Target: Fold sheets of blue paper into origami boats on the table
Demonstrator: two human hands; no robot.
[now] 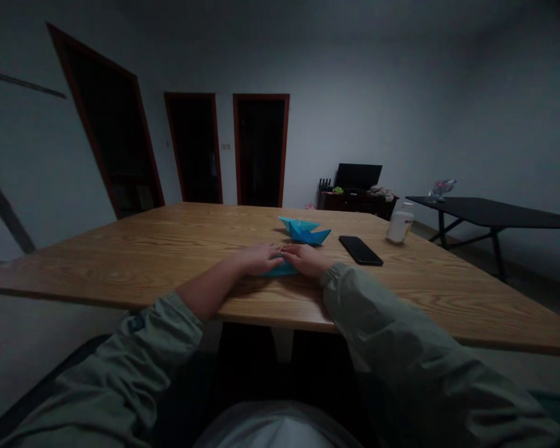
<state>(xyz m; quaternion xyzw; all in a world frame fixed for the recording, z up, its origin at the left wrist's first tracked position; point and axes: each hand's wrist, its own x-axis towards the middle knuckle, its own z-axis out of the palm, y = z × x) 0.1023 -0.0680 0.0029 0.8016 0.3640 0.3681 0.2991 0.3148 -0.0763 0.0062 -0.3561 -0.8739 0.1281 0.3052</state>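
A sheet of blue paper (281, 270) lies on the wooden table close to its front edge, mostly covered by my hands. My left hand (260, 259) rests on the paper's left part, fingers stretched out flat. From the right, my right hand (304, 257) presses on the paper, its fingers also extended. The fingertips of both hands meet near the paper's far edge. Just beyond them stand two folded paper boats, a darker blue one (308, 234) in front and a lighter blue one (292, 222) behind it.
On the wooden table (177, 242), a black phone (360, 250) lies right of the boats. Farther right stands a white bottle (400, 224). Behind are a black table (499, 211) and a cabinet with a dark screen (358, 177). Dark doorways open in the far wall.
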